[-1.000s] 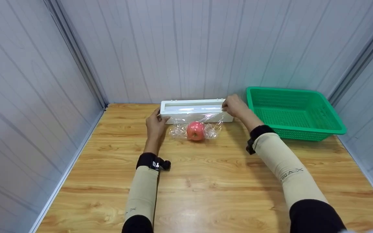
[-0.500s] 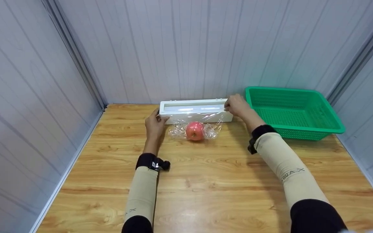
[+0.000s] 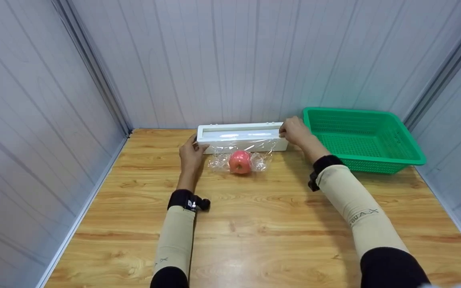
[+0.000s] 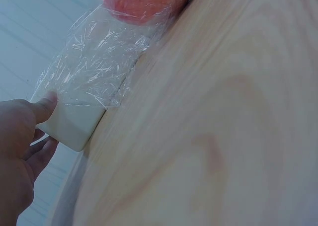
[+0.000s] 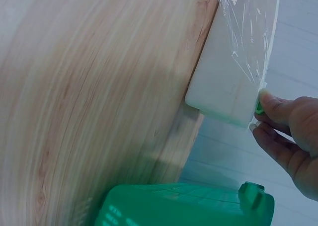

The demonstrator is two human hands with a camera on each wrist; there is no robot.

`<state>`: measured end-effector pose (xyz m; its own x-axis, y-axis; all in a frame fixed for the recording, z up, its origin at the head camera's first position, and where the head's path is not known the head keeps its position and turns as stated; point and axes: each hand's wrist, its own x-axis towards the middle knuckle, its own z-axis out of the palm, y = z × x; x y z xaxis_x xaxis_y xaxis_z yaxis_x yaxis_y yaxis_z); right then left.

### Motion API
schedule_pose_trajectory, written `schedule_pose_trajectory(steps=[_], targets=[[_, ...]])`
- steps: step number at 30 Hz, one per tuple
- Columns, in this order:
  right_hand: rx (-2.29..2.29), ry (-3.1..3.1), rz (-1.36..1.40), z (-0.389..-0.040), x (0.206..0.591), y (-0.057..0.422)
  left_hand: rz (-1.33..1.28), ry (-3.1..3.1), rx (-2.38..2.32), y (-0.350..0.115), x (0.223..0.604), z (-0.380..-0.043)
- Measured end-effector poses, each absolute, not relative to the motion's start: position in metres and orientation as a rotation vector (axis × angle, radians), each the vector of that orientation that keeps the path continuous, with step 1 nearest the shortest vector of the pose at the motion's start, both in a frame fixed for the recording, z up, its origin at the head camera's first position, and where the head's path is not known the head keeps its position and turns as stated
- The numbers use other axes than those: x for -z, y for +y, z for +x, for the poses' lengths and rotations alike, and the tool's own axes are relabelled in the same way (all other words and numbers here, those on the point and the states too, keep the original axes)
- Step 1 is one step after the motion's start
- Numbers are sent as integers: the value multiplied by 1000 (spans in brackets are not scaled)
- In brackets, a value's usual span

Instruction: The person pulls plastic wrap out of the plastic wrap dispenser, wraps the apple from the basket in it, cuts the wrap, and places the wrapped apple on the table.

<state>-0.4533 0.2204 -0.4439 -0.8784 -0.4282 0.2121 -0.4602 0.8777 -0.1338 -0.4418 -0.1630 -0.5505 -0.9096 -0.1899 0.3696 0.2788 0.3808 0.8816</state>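
Note:
A white plastic wrap dispenser point(image 3: 246, 147) stands against the back wall, a roll showing in its open top. My left hand point(image 3: 191, 155) grips its left end, thumb on the front and fingers around the corner. At the right end, my right hand point(image 3: 295, 131) pinches a small green slide cutter point(image 5: 259, 108) on the top front edge; the head view hides this piece. Clear cling film point(image 4: 94, 62) hangs from that edge down over the front. It wraps around a red apple point(image 3: 240, 162) on the table just before the dispenser, bunched on both sides of the fruit.
A green perforated plastic basket point(image 3: 374, 161) sits at the back right, close beside my right hand. The wooden table point(image 3: 238, 224) meets panelled walls point(image 3: 230, 60) at the back and on both sides.
My right hand has slid slightly right along the dispenser's top edge, to its right end. The film's right side has dropped a little. My left hand keeps its hold, and the apple stays put.

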Motion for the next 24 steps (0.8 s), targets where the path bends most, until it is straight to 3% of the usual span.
schedule_pose_trajectory(steps=[24], targets=[[-295,-2870,606,-456,449,226,-110,-2241,1575,-168,547,-440]])
